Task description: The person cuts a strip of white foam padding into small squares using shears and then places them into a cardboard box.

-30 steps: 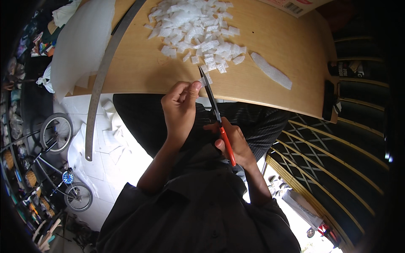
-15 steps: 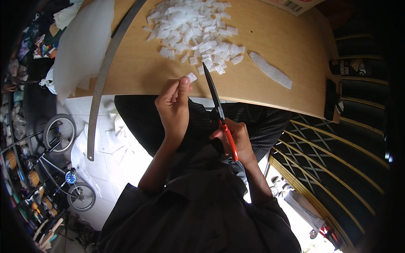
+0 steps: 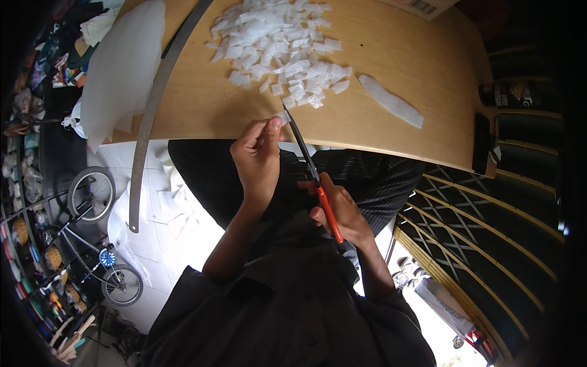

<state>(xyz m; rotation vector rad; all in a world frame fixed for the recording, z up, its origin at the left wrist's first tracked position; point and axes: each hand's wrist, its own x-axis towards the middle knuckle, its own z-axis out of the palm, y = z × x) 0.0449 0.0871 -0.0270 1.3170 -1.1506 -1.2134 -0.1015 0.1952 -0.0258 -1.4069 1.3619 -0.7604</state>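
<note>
Between thumb and fingers, my left hand (image 3: 258, 153) pinches a small piece of white foam sheet (image 3: 283, 117) just over the table's near edge. My right hand (image 3: 342, 208) grips scissors (image 3: 309, 164) with red handles and dark blades. The blade tips lie at the right side of the foam piece; whether they touch it I cannot tell. Beyond my hands, a heap of cut white foam pieces (image 3: 272, 46) covers part of the table. To the right of the heap lies a long curved strip of foam (image 3: 391, 101).
A long metal ruler (image 3: 156, 95) overhangs the left side of the wooden table (image 3: 422, 67), beside a large white foam sheet (image 3: 119, 67). A box (image 3: 422, 6) stands at the far right. On the floor to the left is a bicycle (image 3: 92, 254); a folding metal gate (image 3: 477, 226) is at right.
My left hand has shifted slightly right with the foam piece. The scissors have tilted left, bringing their tips to the piece, and their blades look closer together.
</note>
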